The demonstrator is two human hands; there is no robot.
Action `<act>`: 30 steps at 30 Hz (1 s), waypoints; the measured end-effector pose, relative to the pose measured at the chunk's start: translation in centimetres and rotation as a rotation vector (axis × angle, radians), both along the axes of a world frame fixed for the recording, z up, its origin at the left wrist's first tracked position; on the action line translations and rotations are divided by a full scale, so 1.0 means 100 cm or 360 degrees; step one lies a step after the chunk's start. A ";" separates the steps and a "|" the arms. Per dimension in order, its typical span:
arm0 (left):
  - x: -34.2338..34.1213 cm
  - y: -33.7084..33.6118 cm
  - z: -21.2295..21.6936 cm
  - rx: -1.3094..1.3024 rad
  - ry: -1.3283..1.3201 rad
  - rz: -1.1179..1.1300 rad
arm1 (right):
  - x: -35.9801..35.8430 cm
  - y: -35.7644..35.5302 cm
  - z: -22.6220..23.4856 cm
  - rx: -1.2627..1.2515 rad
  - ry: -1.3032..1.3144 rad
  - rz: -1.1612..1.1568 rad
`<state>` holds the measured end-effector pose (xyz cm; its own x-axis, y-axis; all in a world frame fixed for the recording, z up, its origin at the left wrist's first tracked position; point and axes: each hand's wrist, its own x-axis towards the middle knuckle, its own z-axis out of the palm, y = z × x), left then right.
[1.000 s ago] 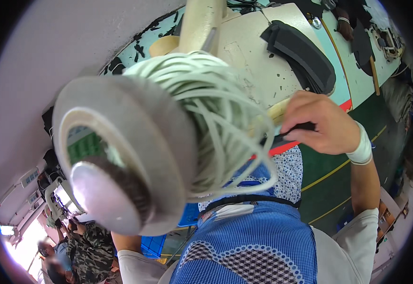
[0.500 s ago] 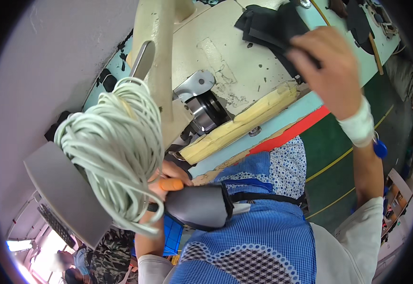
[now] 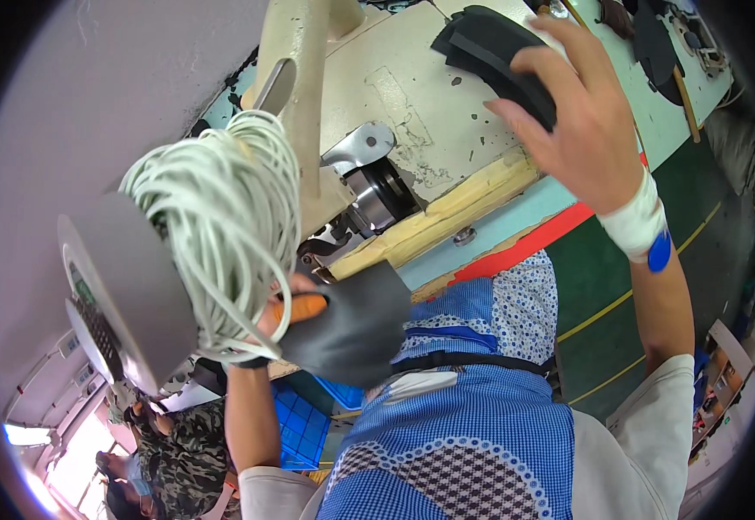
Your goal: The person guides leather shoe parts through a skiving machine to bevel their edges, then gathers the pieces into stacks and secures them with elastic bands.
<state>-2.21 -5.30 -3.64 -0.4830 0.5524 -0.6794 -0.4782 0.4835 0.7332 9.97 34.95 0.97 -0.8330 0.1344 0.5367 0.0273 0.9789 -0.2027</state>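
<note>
My left hand [image 3: 289,305], an orange cover on its thumb, is closed on a dark grey leather-like piece [image 3: 343,325] that hangs in front of my apron. A bundle of pale cable [image 3: 230,225] hides part of this hand. The piece lies close to the round metal wheel [image 3: 379,198] of a beige machine [image 3: 295,95]. My right hand [image 3: 585,121] is open, fingers spread, over a stack of curved black pieces [image 3: 499,61] on the worn table top [image 3: 395,78]. Whether its fingertips touch the stack I cannot tell.
A yellowish padded strip [image 3: 447,212] runs along the table's front. The cable hangs beside a grey housing [image 3: 135,286] at the left. Below are a blue crate [image 3: 304,425] and another person in camouflage clothing [image 3: 191,459]. A wooden-handled tool [image 3: 687,104] lies far right.
My left hand has raised the dark grey piece toward the machine, and it now spreads flatter. My right hand has opened and let go of the black pieces, which now lie in a neater stack.
</note>
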 end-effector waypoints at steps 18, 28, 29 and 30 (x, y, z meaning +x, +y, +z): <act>-0.040 0.068 0.016 -0.0145 0.0404 -0.0866 | 0.012 -0.037 0.004 -0.1378 -0.1015 0.0950; -0.039 0.054 0.007 -0.0117 0.0373 -0.0839 | 0.017 -0.022 0.020 -0.1325 -0.1425 0.0645; -0.038 0.050 0.007 -0.0125 0.0366 -0.0836 | 0.015 -0.026 0.016 -0.1319 -0.1433 0.0646; -0.039 0.051 0.008 -0.0125 0.0369 -0.0842 | 0.011 -0.033 0.009 -0.1312 -0.1228 0.0801</act>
